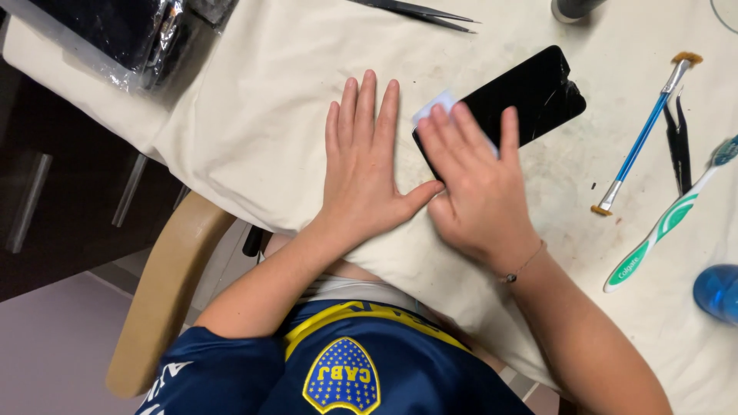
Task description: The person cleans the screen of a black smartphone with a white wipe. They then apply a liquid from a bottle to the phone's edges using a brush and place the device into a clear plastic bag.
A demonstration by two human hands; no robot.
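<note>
A black phone (530, 92) with a cracked screen lies on the cream cloth (269, 92) that covers the table. My right hand (477, 184) rests on the phone's near end, fingers spread, pressing a small white cloth or wipe (434, 104) against the glass. Flat on the cream cloth just left of the phone is my left hand (365, 165), fingers together and pointing away from me, its thumb touching the right hand. It holds nothing.
Right of the phone lie a blue-handled brush (642, 138), black tweezers (678, 142) and a green and white toothbrush (665, 223). A blue round object (716, 292) sits at the right edge. More tweezers (419, 11) lie at the top. A wooden chair back (165, 292) is lower left.
</note>
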